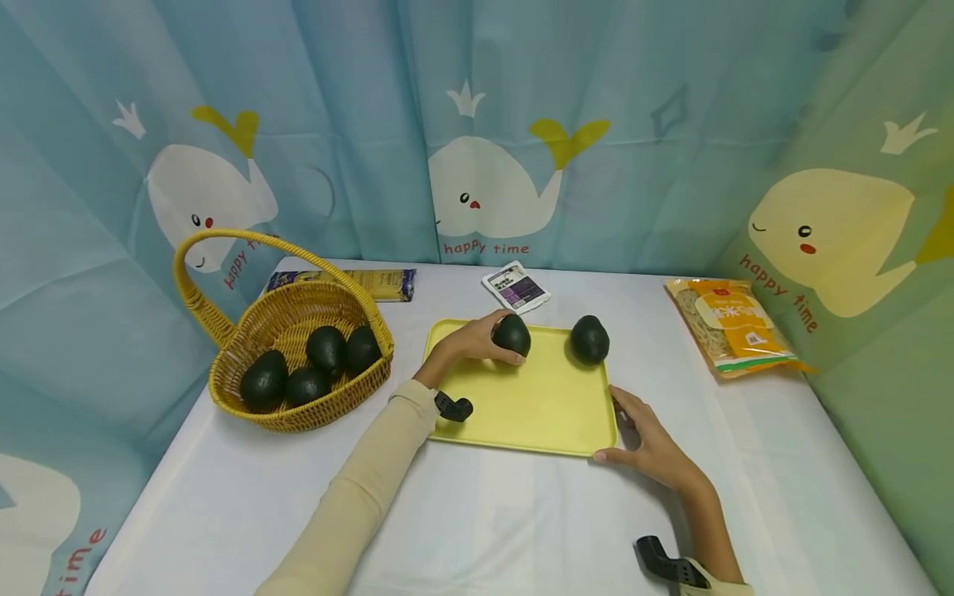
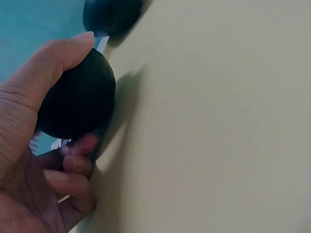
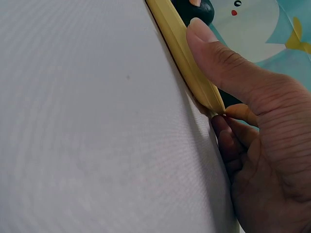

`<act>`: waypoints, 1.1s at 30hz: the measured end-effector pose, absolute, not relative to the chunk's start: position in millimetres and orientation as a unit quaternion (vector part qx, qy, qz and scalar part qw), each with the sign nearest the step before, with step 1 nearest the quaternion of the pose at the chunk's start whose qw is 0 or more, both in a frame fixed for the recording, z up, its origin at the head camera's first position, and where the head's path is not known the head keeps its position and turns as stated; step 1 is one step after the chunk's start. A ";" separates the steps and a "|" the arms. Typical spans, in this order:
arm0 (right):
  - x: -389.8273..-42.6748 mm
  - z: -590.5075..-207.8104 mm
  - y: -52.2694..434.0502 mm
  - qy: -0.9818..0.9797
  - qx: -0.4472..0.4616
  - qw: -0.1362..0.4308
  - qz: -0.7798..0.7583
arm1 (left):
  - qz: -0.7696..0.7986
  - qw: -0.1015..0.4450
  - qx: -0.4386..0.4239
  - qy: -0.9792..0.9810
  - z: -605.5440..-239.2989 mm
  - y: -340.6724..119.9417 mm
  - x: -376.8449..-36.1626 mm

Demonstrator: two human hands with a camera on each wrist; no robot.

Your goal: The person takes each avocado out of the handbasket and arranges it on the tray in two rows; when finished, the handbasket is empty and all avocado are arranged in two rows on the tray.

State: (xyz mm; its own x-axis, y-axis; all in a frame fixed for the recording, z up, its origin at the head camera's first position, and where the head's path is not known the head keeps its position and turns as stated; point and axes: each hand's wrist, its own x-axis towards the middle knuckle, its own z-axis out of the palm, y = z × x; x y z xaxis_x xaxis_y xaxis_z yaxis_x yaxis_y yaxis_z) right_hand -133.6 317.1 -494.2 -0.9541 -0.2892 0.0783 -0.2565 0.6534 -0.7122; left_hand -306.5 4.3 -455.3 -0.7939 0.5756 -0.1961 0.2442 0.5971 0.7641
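My left hand (image 1: 484, 338) grips a dark green avocado (image 1: 512, 335) over the back left part of a yellow tray (image 1: 532, 406). In the left wrist view the thumb lies along one side of this avocado (image 2: 80, 97), with the other fingers curled below. A second avocado (image 1: 590, 340) sits at the tray's back right corner. My right hand (image 1: 652, 447) holds the tray's front right corner, thumb at the front edge and fingers at the right side. Seen from the right wrist, the thumb touches the tray rim (image 3: 187, 63), and some fingertips are partly hidden by the corner.
A yellow wicker basket (image 1: 298, 418) with a tall handle stands at left, holding several avocados (image 1: 264, 381). Behind it lies a yellow and purple packet (image 1: 387, 285). A small white and purple packet (image 1: 516, 287) is behind the tray. An orange food bag (image 1: 734, 325) lies at right.
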 end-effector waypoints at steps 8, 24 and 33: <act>-133.9 -494.5 316.3 0.908 -0.154 0.018 -0.389 | 0.364 0.227 0.240 0.871 -456.3 1.4 -315.5; -134.1 -495.4 317.5 0.910 -0.156 0.008 -0.383 | 0.334 0.220 0.260 0.879 -448.4 16.2 -304.5; -134.8 -495.6 317.6 0.908 -0.156 0.015 -0.389 | 0.345 0.166 0.312 0.870 -450.3 44.4 -295.3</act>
State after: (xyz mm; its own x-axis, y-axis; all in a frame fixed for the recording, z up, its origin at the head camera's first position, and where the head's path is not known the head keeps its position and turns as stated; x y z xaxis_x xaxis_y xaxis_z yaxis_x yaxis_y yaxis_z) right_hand -134.8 317.6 -495.6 -0.9511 -0.2941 0.0942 -0.2712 0.6497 -0.7102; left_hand -295.3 44.4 -450.3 -0.7509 0.6564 -0.0729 0.4279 0.5676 0.7034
